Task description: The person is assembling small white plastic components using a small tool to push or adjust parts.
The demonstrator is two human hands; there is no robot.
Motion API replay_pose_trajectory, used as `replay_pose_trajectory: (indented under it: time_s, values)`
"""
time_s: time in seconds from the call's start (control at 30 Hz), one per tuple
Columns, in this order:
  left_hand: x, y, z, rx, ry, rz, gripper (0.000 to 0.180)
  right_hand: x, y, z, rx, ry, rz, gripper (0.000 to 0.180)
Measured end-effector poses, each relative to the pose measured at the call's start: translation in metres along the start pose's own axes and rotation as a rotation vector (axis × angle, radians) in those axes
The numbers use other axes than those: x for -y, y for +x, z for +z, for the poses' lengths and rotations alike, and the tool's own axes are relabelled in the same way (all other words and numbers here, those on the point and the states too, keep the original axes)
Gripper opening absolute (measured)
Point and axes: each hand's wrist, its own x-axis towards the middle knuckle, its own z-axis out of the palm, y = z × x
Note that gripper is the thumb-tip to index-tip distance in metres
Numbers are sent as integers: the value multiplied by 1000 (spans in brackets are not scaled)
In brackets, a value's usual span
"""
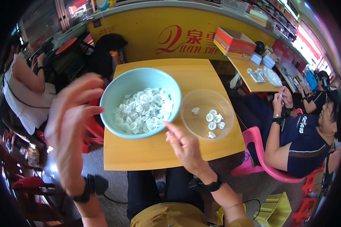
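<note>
- Pale-blue round plastic bowl (pixel 116 90): set on yellow, wood-toned tabletop (pixel 140 155); small white plastic caps (pixel 147 109) heaped inside.
- Right hand (pixel 186 149): placed nearer, index fingertip at bowl's near-right rim, heap ahead-left; whether anything is pinched cannot be told.
- Left hand (pixel 72 117): raised left of bowl, blurred, fingers parted, nothing seen grasped.

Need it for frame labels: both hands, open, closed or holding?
Left hand: open, motion-blurred, nothing visible in it.
Right hand: partly curled by the blue bowl; cannot tell if it holds anything.
</note>
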Motion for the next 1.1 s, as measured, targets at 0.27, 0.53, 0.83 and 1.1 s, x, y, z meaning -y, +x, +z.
replay_pose_trajectory:
  time_s: [0.27, 0.53, 0.83, 1.1]
  values:
    - [155, 17, 23, 441, 541, -428, 52, -47, -26, 24, 107, 43, -7, 23]
    - [211, 19, 32, 499, 744, -499, 79, -62, -33, 27, 90, 159, 265, 32]
    - [219, 23, 37, 559, 619, -468, 80, -59, -30, 25, 114, 222, 308, 39]
    - [205, 24, 35, 566, 487, -356, 57, -49, -27, 21, 132, 194, 295, 36]
